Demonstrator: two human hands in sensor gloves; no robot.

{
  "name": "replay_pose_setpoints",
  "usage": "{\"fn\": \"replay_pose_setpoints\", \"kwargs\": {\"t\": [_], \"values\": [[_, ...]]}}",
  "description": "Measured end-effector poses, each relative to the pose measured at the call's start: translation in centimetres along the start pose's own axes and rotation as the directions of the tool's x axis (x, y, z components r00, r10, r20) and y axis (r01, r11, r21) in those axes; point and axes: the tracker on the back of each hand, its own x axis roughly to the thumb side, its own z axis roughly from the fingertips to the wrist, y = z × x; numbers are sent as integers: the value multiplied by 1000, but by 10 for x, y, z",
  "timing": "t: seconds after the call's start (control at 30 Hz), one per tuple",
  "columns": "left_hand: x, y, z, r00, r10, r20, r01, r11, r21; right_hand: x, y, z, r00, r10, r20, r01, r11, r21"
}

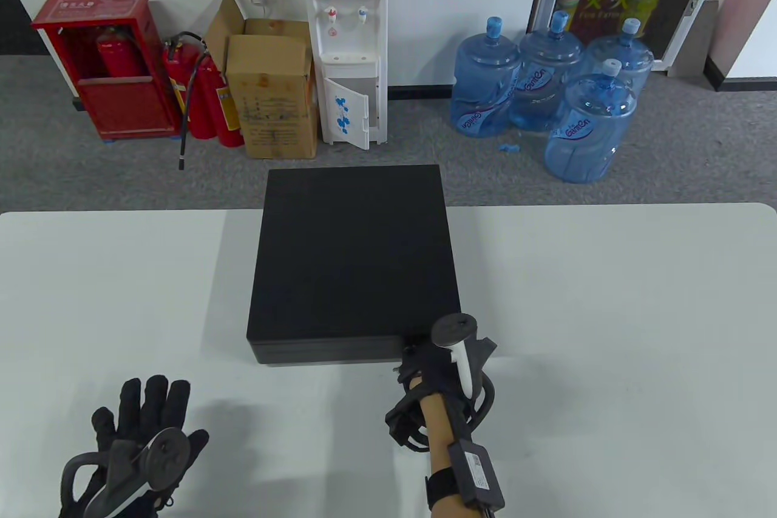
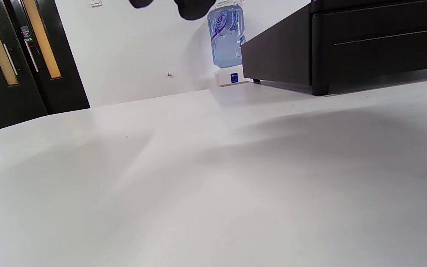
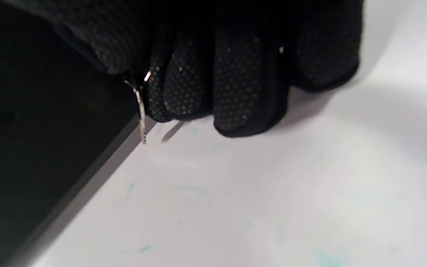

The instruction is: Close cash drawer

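**At table centre: drawer flush, right hand at its front corner**

On table (image 1: 607, 311), centre: black cash drawer (image 1: 355, 257), front face toward the person, front reads flush in left wrist view (image 2: 380, 44).

Right hand (image 1: 446, 369) at the drawer's front right corner. Table view: fingers hidden under tracker, grip not readable. Right wrist view: fingers (image 3: 235, 85) curled tight, pinching a small metal key (image 3: 142, 111) beside the drawer's edge.

Left hand (image 1: 142, 445) near front left of table, well apart from drawer, fingers spread wide, holding nothing. Left wrist view: only fingertips (image 2: 193, 8) at top edge.
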Motion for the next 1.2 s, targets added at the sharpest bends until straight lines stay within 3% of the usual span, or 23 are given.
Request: {"fn": "replay_pose_setpoints", "kwargs": {"t": [0.13,0.23,0.33,0.47,0.57,0.63,0.87,0.93,1.07,1.2], "values": [[-1,0,0,1000,3,-2,-3,1000,1,-15,2,-3,979,-172,-111,182,979,89],[-3,1,0,1000,8,-7,-8,1000,6,-29,10,-6,908,-358,-217,400,896,192],[-3,2,1,1000,11,-5,-11,1000,12,-33,18,-7,854,-449,-262,509,823,250],[-3,2,1,1000,19,5,-19,1000,19,-29,22,-2,880,-416,-227,462,862,208],[-2,1,1,1000,17,10,-17,1000,11,-37,30,-3,765,-561,-317,639,724,261],[-1,1,1,1000,19,11,-19,1000,9,-40,33,-4,733,-590,-339,678,678,285],[0,1,1,1000,12,14,-12,1000,10,-41,35,-3,711,-611,-347,699,668,256],[0,1,1,1000,11,13,-11,1000,11,-40,34,-2,723,-604,-336,686,685,246],[-1,1,1,1000,18,13,-19,1000,16,-36,30,4,787,-540,-298,602,778,182],[0,0,1,1000,16,18,-17,1000,16,-39,29,8,776,-549,-310,618,761,198]]}}
